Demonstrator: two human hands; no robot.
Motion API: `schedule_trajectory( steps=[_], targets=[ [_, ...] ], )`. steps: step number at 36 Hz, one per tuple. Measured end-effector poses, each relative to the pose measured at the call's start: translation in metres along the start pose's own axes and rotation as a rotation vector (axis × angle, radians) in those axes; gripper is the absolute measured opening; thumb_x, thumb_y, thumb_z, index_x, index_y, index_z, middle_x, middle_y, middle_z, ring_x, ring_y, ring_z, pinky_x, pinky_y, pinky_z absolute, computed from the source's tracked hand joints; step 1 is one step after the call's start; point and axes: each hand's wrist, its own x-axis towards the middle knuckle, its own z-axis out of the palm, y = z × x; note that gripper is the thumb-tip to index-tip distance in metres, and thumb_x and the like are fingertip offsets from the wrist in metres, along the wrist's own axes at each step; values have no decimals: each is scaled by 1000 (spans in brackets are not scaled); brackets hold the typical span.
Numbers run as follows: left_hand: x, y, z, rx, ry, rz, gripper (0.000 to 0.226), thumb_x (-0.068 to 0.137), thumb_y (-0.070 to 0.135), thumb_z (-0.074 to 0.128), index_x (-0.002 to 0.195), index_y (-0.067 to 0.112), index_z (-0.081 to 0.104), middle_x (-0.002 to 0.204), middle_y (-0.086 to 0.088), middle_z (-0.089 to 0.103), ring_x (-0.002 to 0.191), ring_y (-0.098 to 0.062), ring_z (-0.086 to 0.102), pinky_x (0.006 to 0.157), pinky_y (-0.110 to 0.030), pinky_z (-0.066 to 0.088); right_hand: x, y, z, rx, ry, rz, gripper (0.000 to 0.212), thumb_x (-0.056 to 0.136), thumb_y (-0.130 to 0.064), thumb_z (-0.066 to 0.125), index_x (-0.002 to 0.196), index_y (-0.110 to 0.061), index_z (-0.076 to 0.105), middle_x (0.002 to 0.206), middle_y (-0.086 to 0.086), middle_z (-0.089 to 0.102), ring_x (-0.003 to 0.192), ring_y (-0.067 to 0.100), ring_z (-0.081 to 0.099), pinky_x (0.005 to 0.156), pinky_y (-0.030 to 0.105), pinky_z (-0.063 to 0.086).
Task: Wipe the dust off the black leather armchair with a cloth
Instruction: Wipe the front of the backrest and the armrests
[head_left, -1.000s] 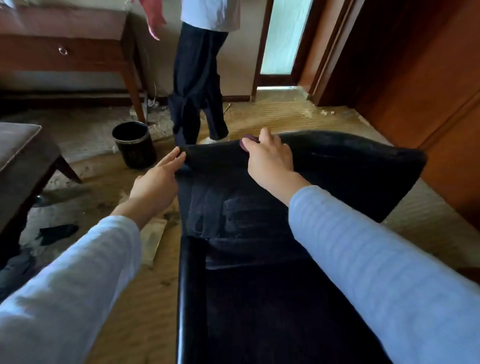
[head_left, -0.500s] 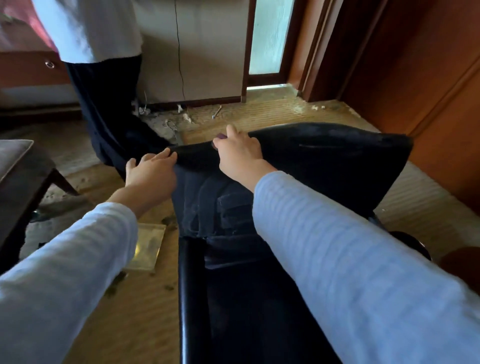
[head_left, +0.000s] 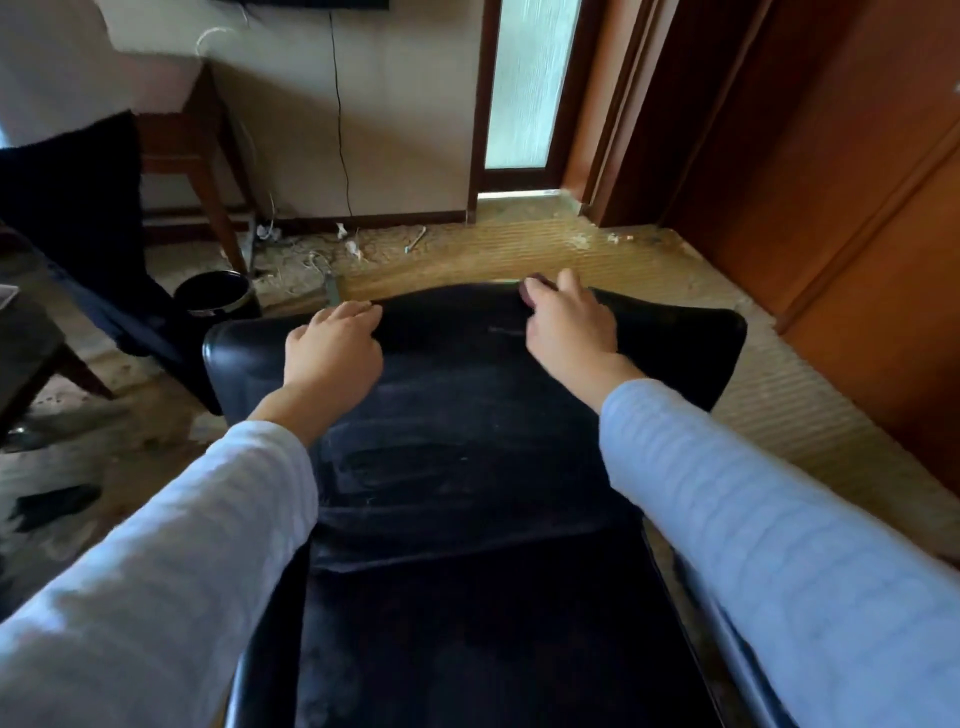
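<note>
The black leather armchair fills the middle of the head view, its backrest farthest from me and dust streaks across the leather. My left hand lies on the left part of the backrest top, fingers curled over the edge. My right hand is on the right part of the top edge and holds a dark purple cloth pressed against the leather. Only a small bit of the cloth shows past my fingers.
A black waste bin stands on the floor behind the chair's left corner. Another person's dark trouser leg is at the left, beside a wooden desk leg. A low dark table is at far left, wooden panelling at right, debris on the floor.
Both my hands have shifted rightward along the backrest's top edge, the right one carrying the cloth. My left fingers have curled over the edge. The other person has moved left.
</note>
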Motion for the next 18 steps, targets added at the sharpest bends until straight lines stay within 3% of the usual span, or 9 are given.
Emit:
schedule_trajectory(
  steps=[4,9,12,18],
  targets=[
    [2,-3,-2,-25,-7,-5,57,91,10,41,145,26,38,152,9,33,140,-18,26,109,-38,24,1,76,-11,-26,-84,251,36,94,-14,46,129,-18,54,127,14,42,110,39,51,84,40,42],
    [1,-2,-2,-14,-18,-3,57,91,10,41,146,27,37,153,10,31,141,-17,23,110,-40,22,8,60,-8,72,-94,288,26,92,-13,47,114,-9,60,135,15,41,105,39,55,79,36,45],
    [-1,-1,-2,-7,-15,-6,57,91,10,41,146,27,36,153,10,30,141,-17,22,110,-40,22,14,22,-10,85,-68,176,23,92,-15,49,110,-10,61,134,13,40,105,36,54,81,36,46],
    [-1,0,-2,74,-9,15,56,91,18,43,146,27,36,153,8,32,140,-19,28,109,-40,28,7,-96,2,37,-84,-252,30,89,-21,57,118,-14,60,126,8,44,110,32,51,86,39,38]
  ],
)
